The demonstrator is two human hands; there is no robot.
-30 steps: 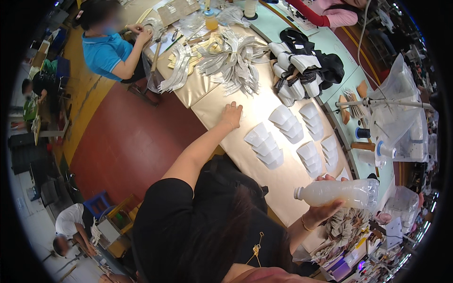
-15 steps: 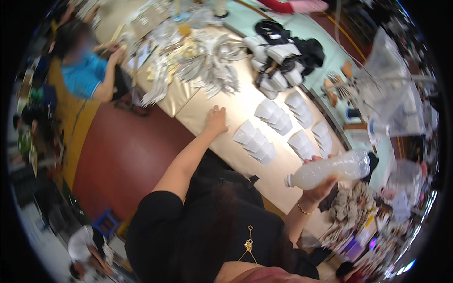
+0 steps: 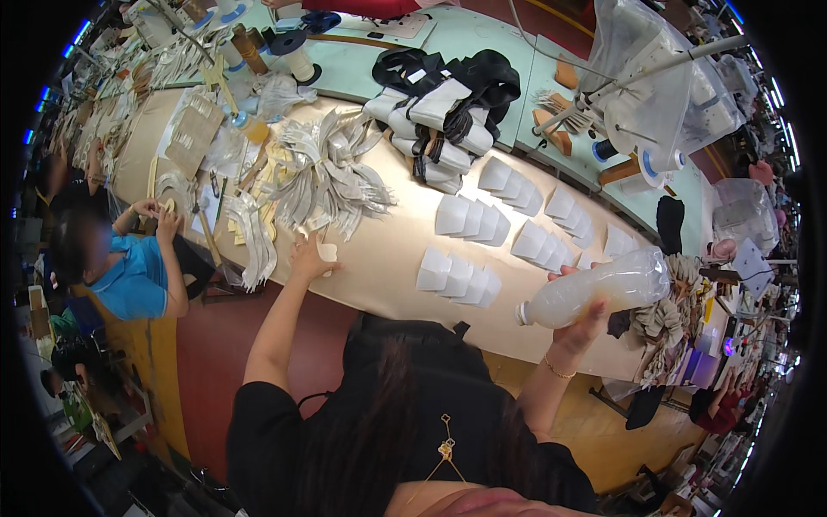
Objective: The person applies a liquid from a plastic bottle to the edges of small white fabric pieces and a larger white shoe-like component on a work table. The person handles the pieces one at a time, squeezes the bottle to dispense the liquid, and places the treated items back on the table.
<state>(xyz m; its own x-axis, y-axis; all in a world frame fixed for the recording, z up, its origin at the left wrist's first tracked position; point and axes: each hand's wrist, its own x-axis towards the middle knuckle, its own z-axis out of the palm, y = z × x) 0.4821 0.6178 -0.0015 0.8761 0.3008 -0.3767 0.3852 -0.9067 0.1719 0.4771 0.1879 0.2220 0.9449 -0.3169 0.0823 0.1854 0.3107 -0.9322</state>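
My right hand (image 3: 579,326) is wrapped round a clear plastic bottle (image 3: 603,291) with cloudy whitish contents. The bottle lies nearly sideways above the table, its narrow neck pointing left. My left hand (image 3: 308,258) rests at the table's near edge with fingers apart; a pale patch shows between thumb and fingers, and I cannot make out whether it is a separate piece. Just beyond that hand lies a heap of grey-silver strips (image 3: 323,172). Between my hands, overlapping white cut pieces (image 3: 457,277) lie fanned in several groups, some partly hidden by the bottle.
Black-and-white bundled pieces (image 3: 439,121) sit at the table's far side. A co-worker in a blue shirt (image 3: 129,280) handles something small at the left. Thread spools (image 3: 297,60), a plastic-covered machine (image 3: 663,95) and a heap of beige scraps (image 3: 663,323) stand around the tan table (image 3: 370,276).
The view has turned, showing more of the left side. My left hand has moved left along the table edge, closer to the grey strips. My right hand still holds the bottle.
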